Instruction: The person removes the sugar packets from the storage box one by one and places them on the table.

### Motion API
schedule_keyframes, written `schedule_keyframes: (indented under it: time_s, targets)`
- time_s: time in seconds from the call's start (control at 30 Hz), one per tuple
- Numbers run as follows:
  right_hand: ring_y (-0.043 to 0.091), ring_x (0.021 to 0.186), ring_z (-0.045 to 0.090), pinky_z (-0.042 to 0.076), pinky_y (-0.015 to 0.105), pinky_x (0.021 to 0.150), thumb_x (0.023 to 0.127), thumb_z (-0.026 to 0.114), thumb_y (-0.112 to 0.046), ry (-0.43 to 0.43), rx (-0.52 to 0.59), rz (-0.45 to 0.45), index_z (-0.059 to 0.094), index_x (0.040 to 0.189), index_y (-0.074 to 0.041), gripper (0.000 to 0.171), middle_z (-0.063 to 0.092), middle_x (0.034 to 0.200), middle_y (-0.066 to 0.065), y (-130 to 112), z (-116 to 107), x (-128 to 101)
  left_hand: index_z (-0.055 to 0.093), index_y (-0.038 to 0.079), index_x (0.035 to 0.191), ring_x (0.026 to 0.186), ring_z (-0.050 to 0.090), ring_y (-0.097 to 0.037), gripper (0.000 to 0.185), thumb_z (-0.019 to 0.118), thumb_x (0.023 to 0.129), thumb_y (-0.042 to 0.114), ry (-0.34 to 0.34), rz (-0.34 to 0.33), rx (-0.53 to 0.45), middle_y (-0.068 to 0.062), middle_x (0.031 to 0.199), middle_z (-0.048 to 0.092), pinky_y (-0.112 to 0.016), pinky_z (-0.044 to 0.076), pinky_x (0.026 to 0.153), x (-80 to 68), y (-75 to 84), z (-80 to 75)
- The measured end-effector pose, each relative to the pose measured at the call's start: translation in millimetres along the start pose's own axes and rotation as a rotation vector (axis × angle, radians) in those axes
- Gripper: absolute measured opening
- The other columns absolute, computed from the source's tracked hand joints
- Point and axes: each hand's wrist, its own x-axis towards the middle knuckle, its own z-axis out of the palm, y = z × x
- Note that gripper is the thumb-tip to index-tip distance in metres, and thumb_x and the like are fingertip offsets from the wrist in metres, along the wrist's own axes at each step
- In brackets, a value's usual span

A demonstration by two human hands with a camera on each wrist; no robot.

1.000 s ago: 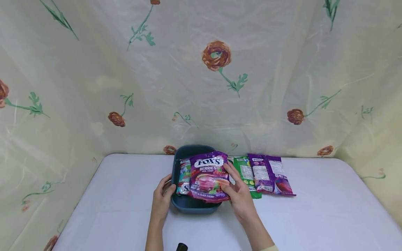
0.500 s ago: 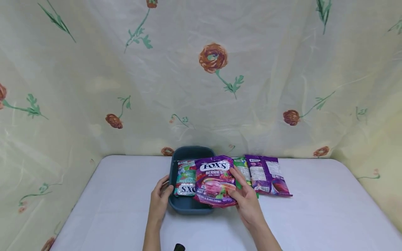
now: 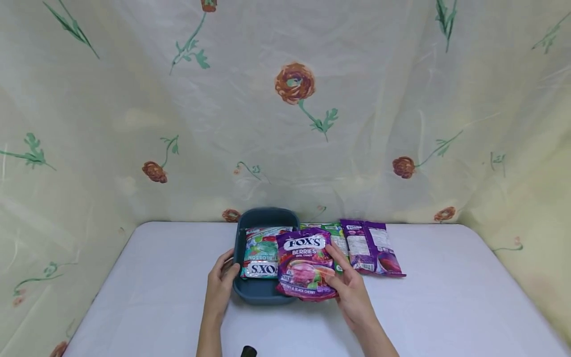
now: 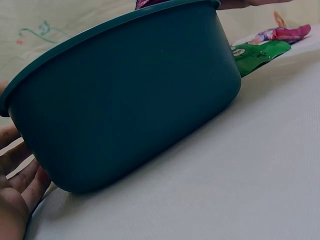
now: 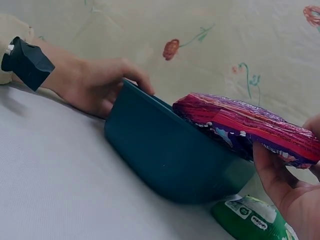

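A purple bag of Fox's Berries candy [image 3: 304,263] is in my right hand [image 3: 352,293], thumb on its front and fingers along its right edge. It overlaps the right rim of a dark blue plastic tub [image 3: 254,297], and in the right wrist view the bag [image 5: 250,125] lies tilted across that rim. My left hand [image 3: 220,277] grips the tub's left side, with a digit over the rim [image 5: 137,82] and the other fingers [image 4: 35,187] against the outer wall. A teal and red Fox's candy bag [image 3: 263,253] lies inside the tub, partly covered by the purple one.
Right of the tub lies a green candy bag [image 3: 335,233], partly hidden behind the held bag. Beside it is a purple bag pair [image 3: 372,248], back side up. A floral curtain [image 3: 357,188] hangs behind the white table [image 3: 437,297]. A small black object [image 3: 249,351] shows at the bottom edge.
The held purple bag has moved right and slightly nearer, from over the tub to its right rim, uncovering more of the teal bag. My left hand keeps its place. The view has shifted slightly.
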Motion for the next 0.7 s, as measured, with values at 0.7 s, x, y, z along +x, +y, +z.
schedule_keyframes:
  time_s: [0.7]
  targets:
    - [0.019, 0.146, 0.006, 0.046, 0.015, 0.094, 0.09, 0.041, 0.007, 0.03, -0.014, 0.006, 0.034, 0.147, -0.02, 0.063, 0.005, 0.16, -0.008, 1.0, -13.7, -10.2, 0.05, 0.016, 0.135, 0.129, 0.046, -0.027, 0.04, 0.053, 0.095, 0.023, -0.003, -0.005, 0.005, -0.01, 0.141, 0.048, -0.048, 0.036, 0.11, 1.0, -0.2, 0.9]
